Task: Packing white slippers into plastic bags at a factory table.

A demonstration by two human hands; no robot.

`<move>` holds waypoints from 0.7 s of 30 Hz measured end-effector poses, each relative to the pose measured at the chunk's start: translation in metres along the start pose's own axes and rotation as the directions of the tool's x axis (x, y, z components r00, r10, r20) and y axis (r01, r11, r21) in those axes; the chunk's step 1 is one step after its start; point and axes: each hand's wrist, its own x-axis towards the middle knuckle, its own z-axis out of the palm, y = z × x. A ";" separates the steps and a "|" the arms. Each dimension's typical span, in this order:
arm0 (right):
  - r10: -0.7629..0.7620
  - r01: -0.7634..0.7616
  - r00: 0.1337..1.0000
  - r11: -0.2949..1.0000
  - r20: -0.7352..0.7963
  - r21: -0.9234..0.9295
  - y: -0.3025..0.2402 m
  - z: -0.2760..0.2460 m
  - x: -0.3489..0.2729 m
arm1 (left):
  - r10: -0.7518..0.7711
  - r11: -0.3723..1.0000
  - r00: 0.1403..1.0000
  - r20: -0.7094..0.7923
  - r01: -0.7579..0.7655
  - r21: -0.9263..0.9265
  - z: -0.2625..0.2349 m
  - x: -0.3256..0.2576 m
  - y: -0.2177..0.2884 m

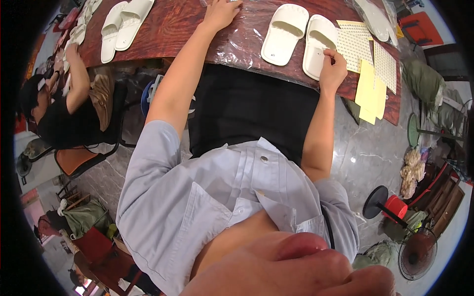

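The right grip [334, 70] is resting at the heel part of the right slipper [311, 63], its fingers bending over the insole; whether it is pinching something small, one cannot tell. This white slipper is lying on the surface [173, 29] near its front edge, its strap facing away from the person. Just to its left, the matching left slipper [274, 48] is lying strap-side up, pointing the same way. The left grip [222, 14] is bending its fingers at the far left of this pair, near the top of the view, beside clear plastic film [238, 55]; the view is cutting it close, so one cannot tell whether it is grasping the film.

To the right of the slippers, sheets of small stickers [353, 53] are lying partly overlapped, with yellow paper slips [366, 91] stretching to the front edge. Beyond them, a clear bag [374, 18] is holding a white item. Well to the left, another white slipper pair [129, 28] is lying on the surface. Farther left, a co-worker [69, 121] in a black top is sitting with raised arms near more white pieces [78, 34].
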 end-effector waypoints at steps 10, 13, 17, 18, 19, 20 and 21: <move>-0.005 0.005 1.000 1.000 0.000 -0.021 0.000 0.001 0.001 | 0.188 0.749 0.958 0.216 0.002 -0.663 -0.079 0.000 0.107; -0.009 0.009 1.000 1.000 0.018 -0.022 0.000 0.004 0.003 | 0.360 0.767 0.915 0.182 -0.179 -0.615 -0.050 -0.006 0.134; -0.062 0.067 0.996 0.995 0.067 -0.075 0.003 0.004 0.005 | 0.375 0.803 0.921 0.108 -0.264 -0.535 -0.013 -0.009 0.153; -0.066 0.070 0.996 0.995 0.063 -0.072 0.002 0.004 0.006 | 0.378 0.833 0.924 0.061 -0.311 -0.457 -0.006 -0.006 0.157; -0.119 0.126 0.991 0.986 0.067 -0.106 0.002 0.004 0.005 | 0.384 0.858 0.923 0.016 -0.350 -0.375 -0.001 -0.005 0.161; -0.173 0.182 0.982 0.973 0.073 -0.139 0.001 0.004 0.006 | 0.350 0.866 0.937 0.010 -0.319 -0.386 0.003 -0.005 0.165; -0.175 0.183 0.982 0.973 0.072 -0.137 0.000 0.004 0.005 | 0.350 0.867 0.937 0.009 -0.320 -0.383 0.007 -0.006 0.170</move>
